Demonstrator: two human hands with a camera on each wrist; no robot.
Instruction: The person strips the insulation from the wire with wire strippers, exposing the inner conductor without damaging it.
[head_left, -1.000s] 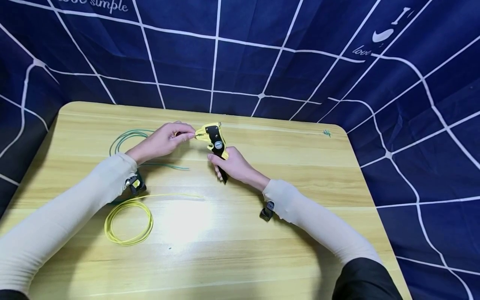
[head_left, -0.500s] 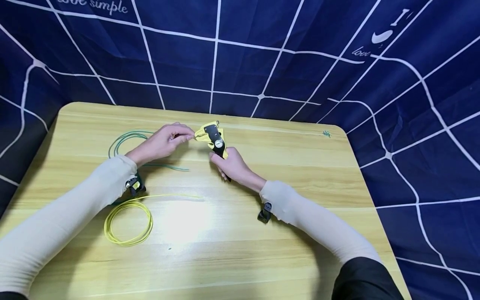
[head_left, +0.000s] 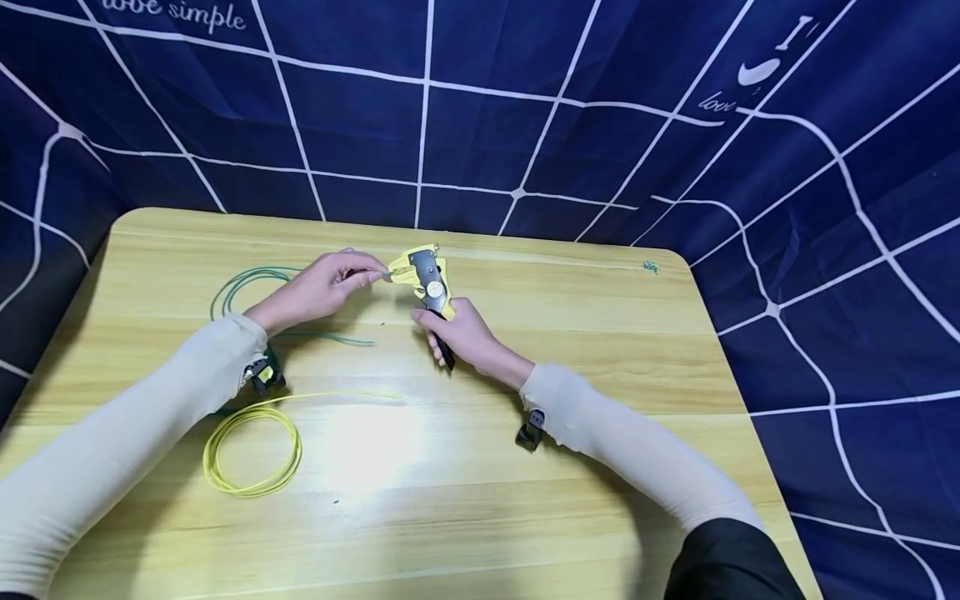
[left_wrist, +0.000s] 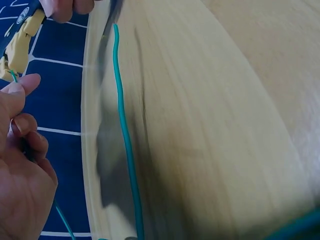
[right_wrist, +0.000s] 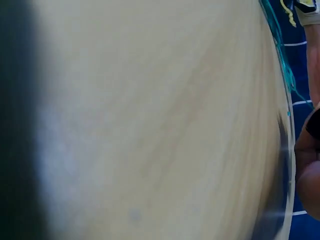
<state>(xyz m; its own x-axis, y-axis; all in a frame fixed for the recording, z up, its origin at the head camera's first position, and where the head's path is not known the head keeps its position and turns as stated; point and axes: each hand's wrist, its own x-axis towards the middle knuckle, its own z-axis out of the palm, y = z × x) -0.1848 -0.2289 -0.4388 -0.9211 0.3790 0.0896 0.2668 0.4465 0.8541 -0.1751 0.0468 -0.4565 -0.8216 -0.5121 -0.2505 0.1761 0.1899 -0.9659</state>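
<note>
My left hand (head_left: 326,283) pinches a green wire (left_wrist: 13,76) between thumb and index finger, close to its end. That end meets the yellow nose of a pistol-shaped wire stripper (head_left: 431,275). My right hand (head_left: 467,333) grips the stripper's black handle from below, holding the tool above the table. The rest of the green wire lies in loose loops (head_left: 258,271) behind and under the left wrist. Its other free end (head_left: 352,340) points right along the tabletop. In the right wrist view, only part of the right hand (right_wrist: 309,185) shows at the edge.
A coil of yellow wire (head_left: 211,454) lies at the front left of the wooden table (head_left: 600,333). Several green scraps (head_left: 650,267) sit in the far right corner. A tiny scrap (head_left: 382,323) lies below the stripper. Blue cloth (head_left: 480,133) walls the back and sides.
The right hand's grip on the handle has loosened, and the handle shows more below the fingers. A tiny scrap now lies on the table below the stripper. The left hand stays at the nose.
</note>
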